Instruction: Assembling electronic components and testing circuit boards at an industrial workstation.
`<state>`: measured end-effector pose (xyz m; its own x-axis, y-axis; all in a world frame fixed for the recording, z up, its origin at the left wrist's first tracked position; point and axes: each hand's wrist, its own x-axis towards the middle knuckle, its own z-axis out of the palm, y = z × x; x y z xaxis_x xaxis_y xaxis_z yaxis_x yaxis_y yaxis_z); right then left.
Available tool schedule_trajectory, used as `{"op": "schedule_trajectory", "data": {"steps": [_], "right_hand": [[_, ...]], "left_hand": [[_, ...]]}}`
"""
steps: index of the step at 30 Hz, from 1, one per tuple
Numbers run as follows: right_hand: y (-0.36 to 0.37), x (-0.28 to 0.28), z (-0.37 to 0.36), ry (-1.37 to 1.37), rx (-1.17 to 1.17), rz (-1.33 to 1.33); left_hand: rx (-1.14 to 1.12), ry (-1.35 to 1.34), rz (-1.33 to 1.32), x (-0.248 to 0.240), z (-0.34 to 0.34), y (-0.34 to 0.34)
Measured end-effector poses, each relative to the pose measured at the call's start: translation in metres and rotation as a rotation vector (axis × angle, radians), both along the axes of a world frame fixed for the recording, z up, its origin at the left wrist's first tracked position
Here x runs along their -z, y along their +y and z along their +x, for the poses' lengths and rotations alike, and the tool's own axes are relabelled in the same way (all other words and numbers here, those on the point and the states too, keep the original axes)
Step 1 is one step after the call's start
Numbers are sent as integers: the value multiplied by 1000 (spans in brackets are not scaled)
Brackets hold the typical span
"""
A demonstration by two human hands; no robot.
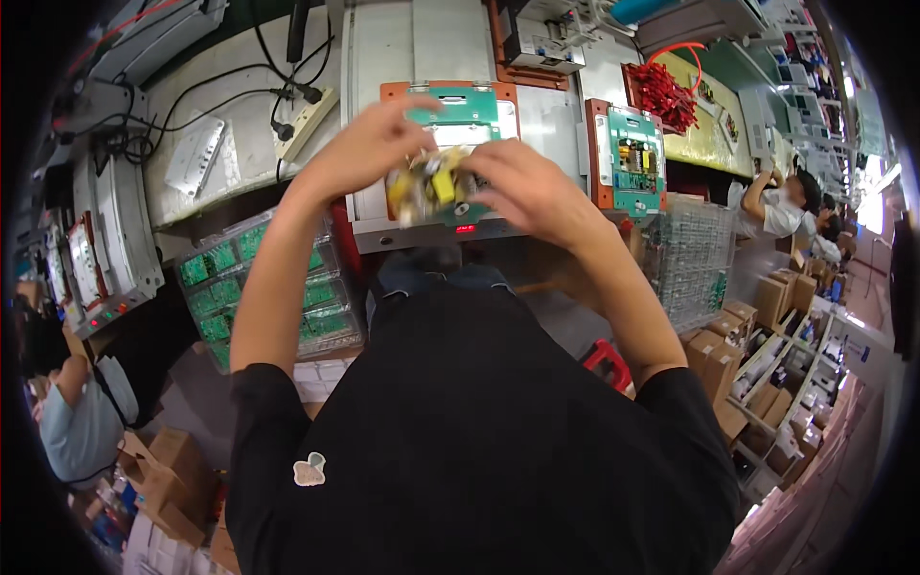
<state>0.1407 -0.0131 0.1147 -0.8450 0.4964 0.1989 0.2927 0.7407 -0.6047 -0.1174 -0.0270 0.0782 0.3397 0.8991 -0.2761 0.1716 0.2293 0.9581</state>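
In front of me, a circuit board (439, 188) with yellow and dark components is tilted and smeared by motion. At its right edge my right hand (537, 192) has its fingers closed on it. My left hand (369, 144) is at the board's upper left, its fingers blurred, so I cannot tell whether they touch it. Behind and beneath the board lies a teal fixture (460, 100) in an orange-brown frame, partly covered by the hands. A similar fixture (628, 153) to the right holds a populated board.
Clear trays of green boards (321, 287) stand at the left; stacked clear trays (695, 259) are at the right. A power strip (307, 125) with black cables lies far left. Red coiled cable (666, 101) sits beyond the right fixture. Other people are at both sides.
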Motion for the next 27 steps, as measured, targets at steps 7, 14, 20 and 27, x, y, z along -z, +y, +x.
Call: {"op": "schedule_trajectory", "data": {"steps": [7, 14, 20, 27], "right_hand": [[12, 63, -5, 4, 327, -27], [20, 70, -9, -26, 199, -25], [15, 72, -17, 0, 211, 14], [6, 73, -22, 23, 272, -68]], "left_hand": [[-281, 491, 670, 40, 28, -44], [-316, 643, 744, 45, 30, -55], [-371, 707, 765, 47, 32, -61], [-488, 722, 792, 56, 39, -66]]}}
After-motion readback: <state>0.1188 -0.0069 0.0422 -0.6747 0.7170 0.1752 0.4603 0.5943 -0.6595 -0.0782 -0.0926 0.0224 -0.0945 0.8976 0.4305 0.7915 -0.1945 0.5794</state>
